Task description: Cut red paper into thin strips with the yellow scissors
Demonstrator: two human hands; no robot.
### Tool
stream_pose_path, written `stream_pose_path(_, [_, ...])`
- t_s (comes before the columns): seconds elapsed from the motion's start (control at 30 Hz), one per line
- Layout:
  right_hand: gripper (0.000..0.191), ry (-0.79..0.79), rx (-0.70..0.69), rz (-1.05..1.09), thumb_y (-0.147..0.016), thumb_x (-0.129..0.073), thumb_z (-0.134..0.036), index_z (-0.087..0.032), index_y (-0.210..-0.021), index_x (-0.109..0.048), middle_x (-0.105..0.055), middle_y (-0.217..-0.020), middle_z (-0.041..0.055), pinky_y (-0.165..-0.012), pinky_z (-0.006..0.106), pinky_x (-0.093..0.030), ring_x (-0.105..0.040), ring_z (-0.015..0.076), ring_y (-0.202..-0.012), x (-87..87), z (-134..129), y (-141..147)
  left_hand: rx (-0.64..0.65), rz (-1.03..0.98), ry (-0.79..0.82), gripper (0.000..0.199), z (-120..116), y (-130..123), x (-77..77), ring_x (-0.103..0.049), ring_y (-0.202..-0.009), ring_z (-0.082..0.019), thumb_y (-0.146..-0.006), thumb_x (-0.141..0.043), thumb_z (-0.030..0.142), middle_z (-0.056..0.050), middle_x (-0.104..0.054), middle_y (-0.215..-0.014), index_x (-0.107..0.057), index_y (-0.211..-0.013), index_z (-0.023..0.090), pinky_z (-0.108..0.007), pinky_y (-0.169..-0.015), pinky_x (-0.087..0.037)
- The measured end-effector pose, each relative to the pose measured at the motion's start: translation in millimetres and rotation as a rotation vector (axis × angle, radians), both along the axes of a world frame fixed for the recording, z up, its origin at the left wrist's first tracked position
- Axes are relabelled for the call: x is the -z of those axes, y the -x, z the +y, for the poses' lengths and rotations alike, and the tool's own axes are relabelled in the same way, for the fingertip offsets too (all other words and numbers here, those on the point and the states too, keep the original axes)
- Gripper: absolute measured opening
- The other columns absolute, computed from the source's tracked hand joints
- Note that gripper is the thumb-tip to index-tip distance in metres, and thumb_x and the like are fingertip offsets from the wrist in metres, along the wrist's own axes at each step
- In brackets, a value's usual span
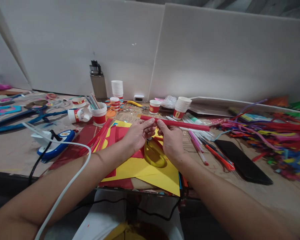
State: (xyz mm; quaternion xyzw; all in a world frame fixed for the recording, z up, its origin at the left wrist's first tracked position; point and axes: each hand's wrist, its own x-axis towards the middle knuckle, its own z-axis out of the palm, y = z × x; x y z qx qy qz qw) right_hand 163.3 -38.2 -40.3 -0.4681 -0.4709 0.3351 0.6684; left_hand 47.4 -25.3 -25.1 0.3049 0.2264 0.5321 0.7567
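Observation:
A long narrow red paper strip (190, 125) is held level above the table, pinched near its left part by both hands. My left hand (140, 133) is closed on it with the thumb along the front. Close beside it, my right hand (170, 138) grips the strip with thumb and fingers, and the longer end runs out to the right. Below the hands lie yellow-handled scissors (156, 156), their blades mostly hidden. They rest on yellow paper sheets (150, 175) and red paper (120, 133). More red strips (100, 136) lie to the left of the sheets.
A blue and white hot glue gun (57, 146) with a cord sits at left. A white cable (77, 173) crosses over my left forearm. Paper cups (99, 115) and a bottle (98, 85) stand behind. Pens (198, 146), a black phone (242, 161) and colourful pipe cleaners (277, 140) lie right.

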Motion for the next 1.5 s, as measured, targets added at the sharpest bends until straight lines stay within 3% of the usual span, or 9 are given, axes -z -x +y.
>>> stream_pose_path(0.17, [0.029, -0.020, 0.011, -0.044, -0.072, -0.068, -0.045, -0.015, -0.074, -0.067, -0.061, -0.065, 0.0005, -0.054, 0.025, -0.040, -0.047, 0.0103, -0.055, -2.5, -2.4, 1.0, 0.009, -0.015, 0.077, 0.009, 1.7, -1.3, 2.1, -0.058, -0.054, -0.006, -0.073, -0.069, 0.018, -0.002, -0.066, -0.068, -0.065, -0.075, 0.011, -0.018, -0.053, -0.048])
stream_pose_path(0.37, [0.026, -0.093, 0.036, -0.161, -0.075, -0.065, -0.041, -0.015, -0.077, -0.070, -0.065, -0.065, 0.0016, -0.056, 0.025, -0.041, -0.051, 0.0114, -0.055, -7.1, -4.8, 1.7, -0.027, 0.002, 0.024, 0.009, -0.9, -3.0, -1.3, -0.055, -0.051, -0.005, -0.077, -0.065, 0.017, -0.001, -0.061, -0.060, -0.062, -0.073, 0.010, -0.017, -0.052, -0.047])
stream_pose_path(0.83, [0.028, -0.119, 0.071, -0.248, -0.076, -0.065, -0.042, -0.014, -0.078, -0.072, -0.068, -0.068, 0.0039, -0.058, 0.026, -0.043, -0.057, 0.0135, -0.058, -8.3, -5.5, -0.3, -0.001, -0.033, 0.095, 0.014, 1.7, 0.8, -3.7, -0.058, -0.054, -0.008, -0.082, -0.053, 0.013, -0.003, -0.061, -0.060, -0.060, -0.070, 0.009, -0.020, -0.056, -0.050])
stream_pose_path(1.13, [0.028, -0.014, 0.018, -0.020, -0.070, -0.068, -0.044, -0.016, -0.072, -0.068, -0.063, -0.063, 0.0007, -0.054, 0.025, -0.040, -0.048, 0.0098, -0.053, -2.2, 1.0, -0.3, -0.034, 0.055, -0.010, 0.015, 1.0, 0.1, -2.2, -0.059, -0.056, -0.008, -0.084, -0.057, 0.016, -0.005, -0.064, -0.063, -0.061, -0.071, 0.009, -0.020, -0.058, -0.050])
stream_pose_path(1.33, [0.028, 0.002, -0.002, 0.053, -0.069, -0.071, -0.043, -0.015, -0.066, -0.064, -0.055, -0.057, -0.0016, -0.051, 0.024, -0.035, -0.043, 0.0088, -0.052, 2.6, 6.5, -3.3, -0.092, 0.088, -0.057, 0.015, 0.5, -1.3, 0.6, -0.063, -0.063, -0.010, -0.085, -0.055, 0.017, -0.008, -0.067, -0.069, -0.062, -0.074, 0.009, -0.022, -0.067, -0.050])
stream_pose_path(1.5, [0.027, 0.014, -0.105, 0.180, -0.067, -0.073, -0.039, -0.016, -0.064, -0.060, -0.052, -0.055, -0.0030, -0.050, 0.024, -0.033, -0.042, 0.0084, -0.051, -0.6, 5.9, -2.5, -0.120, 0.043, -0.093, 0.017, 2.1, -0.6, 4.2, -0.063, -0.066, -0.011, -0.084, -0.057, 0.024, -0.008, -0.069, -0.074, -0.063, -0.078, 0.009, -0.025, -0.072, -0.050])
